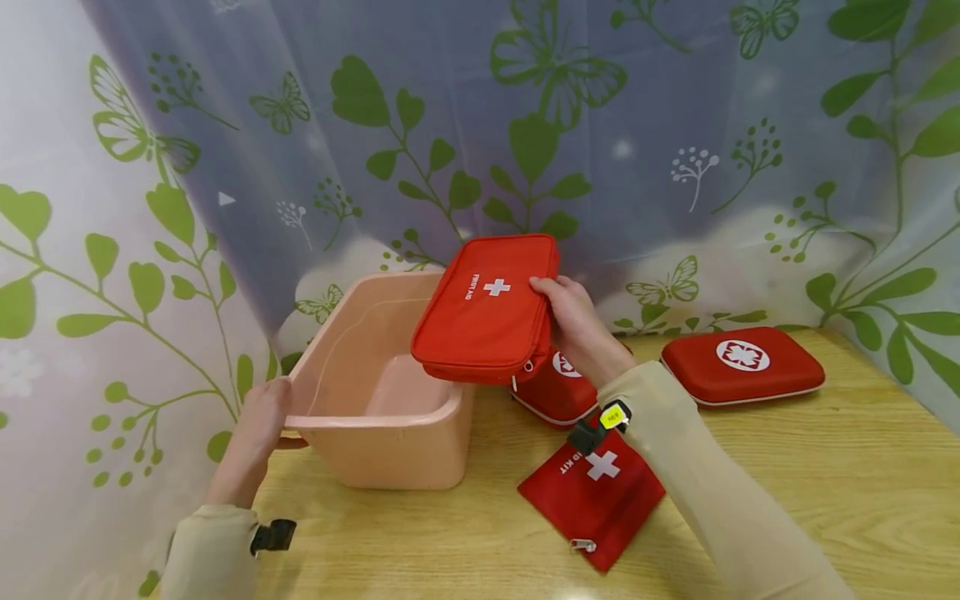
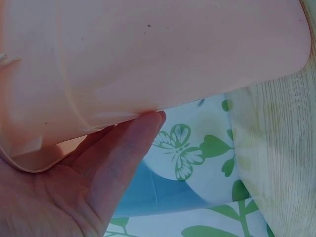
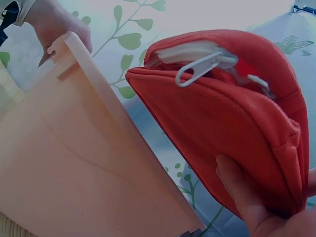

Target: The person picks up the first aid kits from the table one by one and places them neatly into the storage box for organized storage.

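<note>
Red fabric covers the first aid bag point(image 1: 480, 317), which you hold in the air near the right rim of the tub point(image 1: 390, 458), your right hand point(image 1: 576, 321) closed on its edge. Its zipper point(image 3: 205, 64) is partly undone, and something white shows inside. Your left hand point(image 1: 258, 421) grips the tub's left rim. On the desk point(image 1: 810, 492) to the right lie a flat red pouch point(image 1: 600, 512) and two red cases point(image 1: 750, 375), one partly hidden behind your bag.
</note>
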Motion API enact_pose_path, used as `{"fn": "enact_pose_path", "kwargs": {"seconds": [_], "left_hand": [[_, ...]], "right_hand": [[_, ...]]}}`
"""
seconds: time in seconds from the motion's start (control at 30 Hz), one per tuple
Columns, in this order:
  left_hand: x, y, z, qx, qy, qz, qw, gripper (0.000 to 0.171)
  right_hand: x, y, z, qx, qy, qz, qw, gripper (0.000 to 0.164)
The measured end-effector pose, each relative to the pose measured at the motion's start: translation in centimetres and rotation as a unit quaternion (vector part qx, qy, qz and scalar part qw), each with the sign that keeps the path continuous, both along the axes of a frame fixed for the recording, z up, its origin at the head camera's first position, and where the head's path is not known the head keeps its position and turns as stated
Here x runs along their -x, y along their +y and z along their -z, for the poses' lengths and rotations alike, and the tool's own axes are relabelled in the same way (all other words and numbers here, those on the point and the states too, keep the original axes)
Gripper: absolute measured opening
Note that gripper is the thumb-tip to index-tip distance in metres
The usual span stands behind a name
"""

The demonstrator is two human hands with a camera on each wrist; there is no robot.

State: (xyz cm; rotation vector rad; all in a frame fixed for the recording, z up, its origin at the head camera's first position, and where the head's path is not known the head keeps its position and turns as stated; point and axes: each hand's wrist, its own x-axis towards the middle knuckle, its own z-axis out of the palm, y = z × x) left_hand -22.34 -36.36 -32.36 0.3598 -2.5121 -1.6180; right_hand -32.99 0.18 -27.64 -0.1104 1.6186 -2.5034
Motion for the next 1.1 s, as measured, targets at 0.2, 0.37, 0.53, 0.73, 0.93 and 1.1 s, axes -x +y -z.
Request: {"fn": "enact_pose_path", "kwargs": {"seconds": [0.2, 0.37, 0.53, 0.73, 0.93, 1.1], "left_hand": [[-0.1, 0.0, 0.0, -0.007, 0.006, -0.004, 0.9999, 0.057], [-0.2, -0.1, 0.1, -0.01, 0.004, -0.005, 0.9999, 0.058], [0.0, -0.2, 0.1, -0.012, 0.003, -0.003, 0.9999, 0.058], [-0.1, 0.0, 0.0, -0.015, 0.005, -0.004, 0.9999, 0.056], [-0.2, 0.1, -0.2, -0.015, 0.005, 0.0, 0.9999, 0.055], [-0.2, 0.0, -0.2, -0.008, -0.001, -0.002, 1.0, 0.056]], "right_hand": [[0.1, -1.0, -0.1, -0.03, 0.001, 0.004, 1.0, 0.044], [0.2, -2.1, -0.3, -0.034, 0.006, -0.009, 0.999, 0.044], [0.4, -3.4, -0.7, -0.054, 0.01, -0.011, 0.998, 0.043], [0.5, -5.4, -0.8, -0.075, 0.018, -0.016, 0.997, 0.041], [0.8, -7.3, -1.0, -0.091, 0.026, -0.03, 0.995, 0.039], [0.8, -8.5, -1.0, -0.116, 0.048, -0.044, 0.991, 0.038]]}}
